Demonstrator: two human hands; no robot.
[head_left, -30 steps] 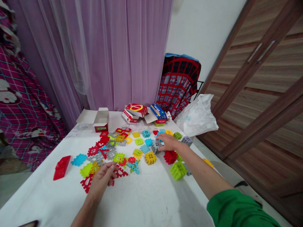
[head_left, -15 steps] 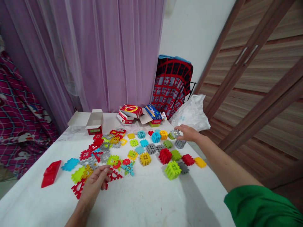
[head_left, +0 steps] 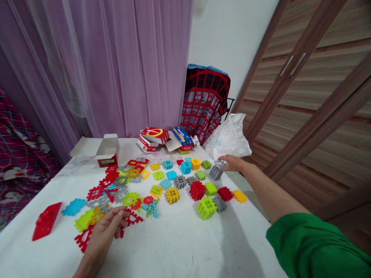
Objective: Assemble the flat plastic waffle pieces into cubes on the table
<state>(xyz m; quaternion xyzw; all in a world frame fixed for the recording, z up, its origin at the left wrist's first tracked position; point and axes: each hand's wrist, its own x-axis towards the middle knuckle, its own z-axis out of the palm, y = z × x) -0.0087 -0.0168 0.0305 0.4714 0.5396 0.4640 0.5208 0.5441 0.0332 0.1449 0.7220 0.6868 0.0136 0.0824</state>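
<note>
Grey on grey at the table's right edge

The right hand (head_left: pixel 234 163) reaches out to a toothed grey piece (head_left: pixel 221 163), its fingertips at the near edge; whether they pinch it or only rest on it, I cannot tell. The piece is at the top of a grey block (head_left: pixel 216 173), touching or just behind it, near the right edge of the table (head_left: pixel 162 247), with the bag (head_left: pixel 227 139) beyond and a green piece (head_left: pixel 206 165) beside the block.

The left hand (head_left: pixel 107 227) is low beside a red triangle (head_left: pixel 134 218), thumb and forefinger brought together; whether anything is between them is hidden.

Handling the grey piece well, I judge, calls for 3 things: a light hold on its rim, a level face, and fingers that part without dragging. A sideways push could tip the block or send the 2 greys off the edge.
</note>
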